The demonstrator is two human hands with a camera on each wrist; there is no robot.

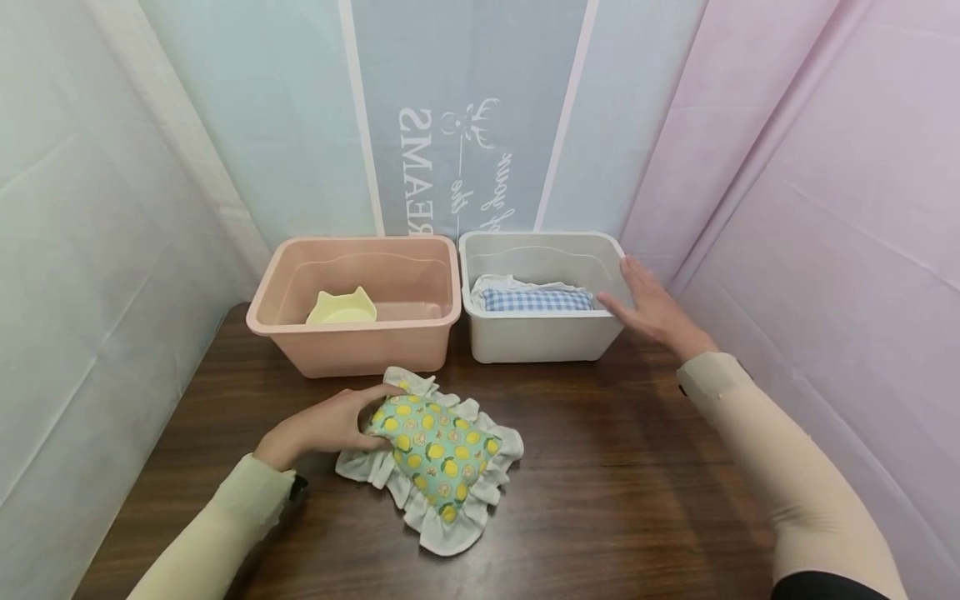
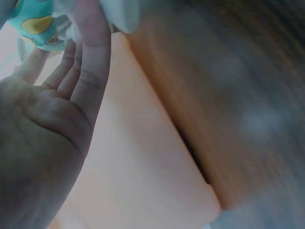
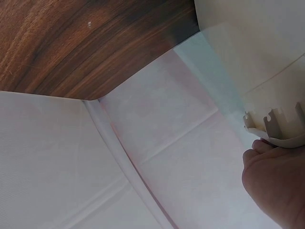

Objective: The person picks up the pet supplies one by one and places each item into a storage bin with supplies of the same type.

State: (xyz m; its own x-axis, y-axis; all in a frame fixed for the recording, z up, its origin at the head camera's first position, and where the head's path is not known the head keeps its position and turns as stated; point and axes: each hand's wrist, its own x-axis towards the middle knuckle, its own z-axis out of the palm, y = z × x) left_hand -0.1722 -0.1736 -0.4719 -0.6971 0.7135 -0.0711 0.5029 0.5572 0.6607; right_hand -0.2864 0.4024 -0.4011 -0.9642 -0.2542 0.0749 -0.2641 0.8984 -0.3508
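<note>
A small lemon-print cushion (image 1: 442,450) with a white ruffled border lies on the dark wooden table, in front of the two bins. My left hand (image 1: 337,425) grips its left side between thumb and fingers; the left wrist view shows fingers at the turquoise cloth (image 2: 35,21). At the right end of the white bin (image 1: 540,337), my right hand (image 1: 652,304) rests on the rim with fingers extended and the thumb over the front corner. Inside that bin sits a blue-and-white checked cushion (image 1: 536,300) with a white ruffle, its lower part hidden.
Left of the white bin stands a pink bin (image 1: 360,346) holding a pale yellow cat-eared bowl (image 1: 341,308). Cloth curtains surround the table (image 1: 600,500) at the back (image 1: 292,108) and both sides.
</note>
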